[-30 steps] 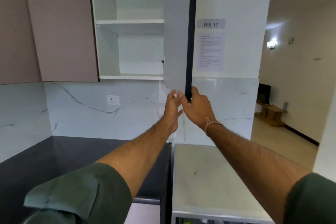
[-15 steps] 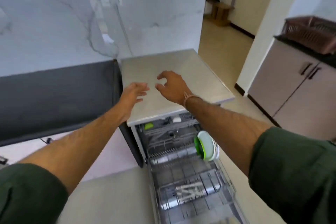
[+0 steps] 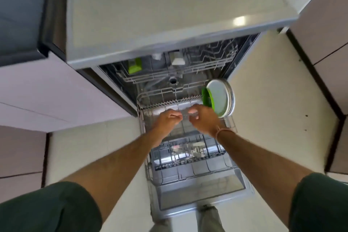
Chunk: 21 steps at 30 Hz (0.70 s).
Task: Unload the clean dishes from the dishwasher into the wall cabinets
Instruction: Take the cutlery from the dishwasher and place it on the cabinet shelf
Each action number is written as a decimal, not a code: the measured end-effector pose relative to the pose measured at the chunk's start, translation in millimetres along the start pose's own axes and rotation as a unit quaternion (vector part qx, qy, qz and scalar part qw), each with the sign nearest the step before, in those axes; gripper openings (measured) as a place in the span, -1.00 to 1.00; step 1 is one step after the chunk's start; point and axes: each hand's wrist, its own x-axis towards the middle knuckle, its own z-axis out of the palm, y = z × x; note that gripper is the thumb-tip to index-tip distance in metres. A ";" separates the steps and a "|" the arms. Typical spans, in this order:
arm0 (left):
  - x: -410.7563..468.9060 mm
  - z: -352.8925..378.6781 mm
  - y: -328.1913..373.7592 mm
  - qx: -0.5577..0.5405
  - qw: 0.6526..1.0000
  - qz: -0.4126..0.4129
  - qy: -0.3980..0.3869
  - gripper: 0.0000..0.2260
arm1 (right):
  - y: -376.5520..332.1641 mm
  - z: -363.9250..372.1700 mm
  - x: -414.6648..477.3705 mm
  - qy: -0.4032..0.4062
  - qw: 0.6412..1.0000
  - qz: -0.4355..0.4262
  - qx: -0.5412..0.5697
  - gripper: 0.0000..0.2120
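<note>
The dishwasher stands open below me with its lower rack pulled out over the lowered door. My left hand and my right hand reach into the back of that rack. Their curled fingers close on the two ends of a blurred clear glass dish. Just right of my right hand, a stack of white plates with a green plate in front stands on edge. The wall cabinets are out of view.
The upper rack holds a green item and a white cup. Cutlery lies in a basket nearer to me. A dark countertop is at the left and base cabinets at the right, with pale floor on both sides.
My view dropped from the open wall cabinet to the dishwasher. Both hands left the cabinet door, passed over the dishwasher top and came down into the lower rack onto the clear dish.
</note>
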 end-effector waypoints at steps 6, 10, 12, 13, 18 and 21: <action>62.1 66.8 -102.0 0.066 0.996 -0.060 -0.025 -0.80 | 96.5 92.2 17.0 -0.084 0.995 0.048 0.014 -0.75; 88.4 95.8 -164.8 0.103 0.990 -0.090 -0.038 -0.78 | 142.1 143.7 23.5 -0.118 0.991 0.055 -0.009 -0.75; 100.0 108.7 -191.3 0.157 0.982 -0.090 -0.050 -0.74 | 160.8 166.0 28.3 -0.142 0.988 0.062 -0.023 -0.71; 105.1 114.1 -204.1 0.185 0.977 -0.086 -0.057 -0.72 | 169.7 177.5 30.3 -0.150 0.986 0.065 -0.031 -0.69; 116.1 136.4 -248.5 0.370 0.926 0.013 -0.069 -0.50 | 203.1 223.7 36.0 -0.159 0.977 0.015 -0.142 -0.53; 113.4 143.2 -262.1 0.441 0.892 0.080 -0.054 -0.36 | 213.3 238.7 33.1 -0.132 0.960 -0.041 -0.242 -0.41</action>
